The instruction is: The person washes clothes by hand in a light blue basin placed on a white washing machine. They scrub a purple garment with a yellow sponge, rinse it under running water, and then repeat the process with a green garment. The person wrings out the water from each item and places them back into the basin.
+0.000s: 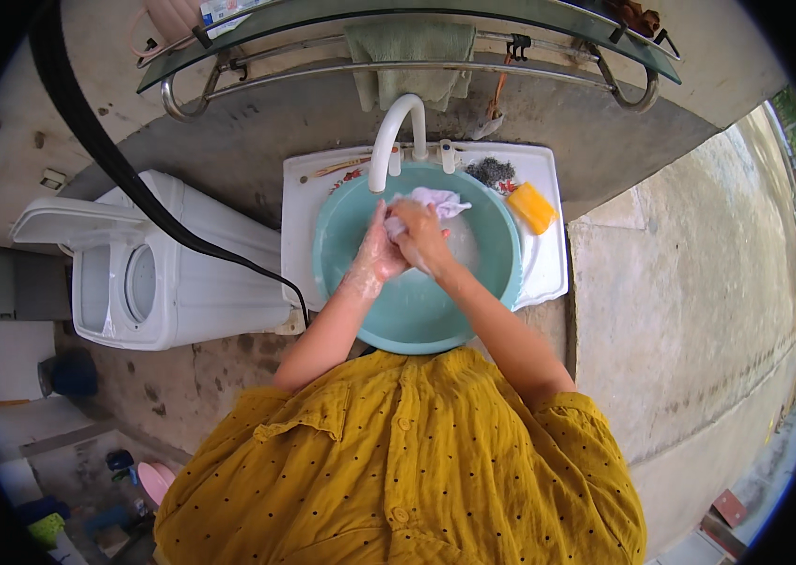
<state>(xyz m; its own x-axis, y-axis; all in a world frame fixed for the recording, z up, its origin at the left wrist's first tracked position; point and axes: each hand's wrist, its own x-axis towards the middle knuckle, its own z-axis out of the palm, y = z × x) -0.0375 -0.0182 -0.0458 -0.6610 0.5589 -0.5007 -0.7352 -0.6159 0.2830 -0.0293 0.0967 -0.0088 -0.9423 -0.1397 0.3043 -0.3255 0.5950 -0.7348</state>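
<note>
Over a teal plastic basin (405,328) my two hands are pressed together on a wet white cloth (433,200). My left hand (380,251) cups it from below and is coated in suds. On top, my right hand (420,229) grips the cloth, whose loose end sticks out beyond the fingers. Cloudy, soapy water lies in the basin, which sits on a white sink (546,279). The white curved faucet (405,106) arches above the basin's far side, its spout just beyond my left fingertips.
On the sink's right lie a yellow sponge (532,207) and a steel wool scourer (490,171); a toothbrush (336,167) lies at left. A white washing machine (214,265) stands left, its lid up. A green towel (408,56) hangs from the rail under a glass shelf (285,28).
</note>
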